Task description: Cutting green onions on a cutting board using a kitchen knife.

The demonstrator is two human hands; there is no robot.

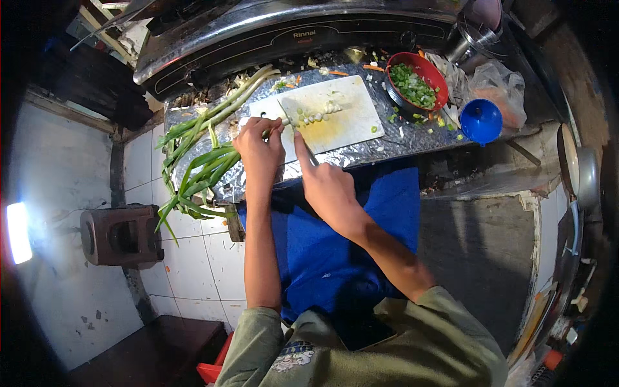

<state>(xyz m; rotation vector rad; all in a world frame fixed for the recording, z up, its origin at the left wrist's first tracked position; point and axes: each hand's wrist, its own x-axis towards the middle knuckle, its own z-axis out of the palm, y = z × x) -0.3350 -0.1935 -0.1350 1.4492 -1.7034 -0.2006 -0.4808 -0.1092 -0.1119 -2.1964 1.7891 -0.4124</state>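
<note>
My left hand [261, 142] grips the pale stalks of green onions over the left end of a white cutting board [355, 96]. Their green leaves [203, 167] spread to the left and hang past the counter's edge. A knife [289, 113] is in my right hand [326, 184], its index finger laid along the blade, which stands at the stalks close to my left fingers. Cut white pieces [319, 115] lie in a row on the board. More whole green onions [237, 99] rest beside the board, behind my left hand. A red bowl [444, 82] at the right holds chopped green onion [411, 87].
A Rinnai gas stove [304, 46] borders the counter's back. Right of the red bowl are a blue funnel [481, 121], a clear plastic bag [503, 92] and a metal container [464, 43]. Vegetable scraps litter the foil-like counter cover [406, 138]. A brown plastic stool [121, 234] stands left.
</note>
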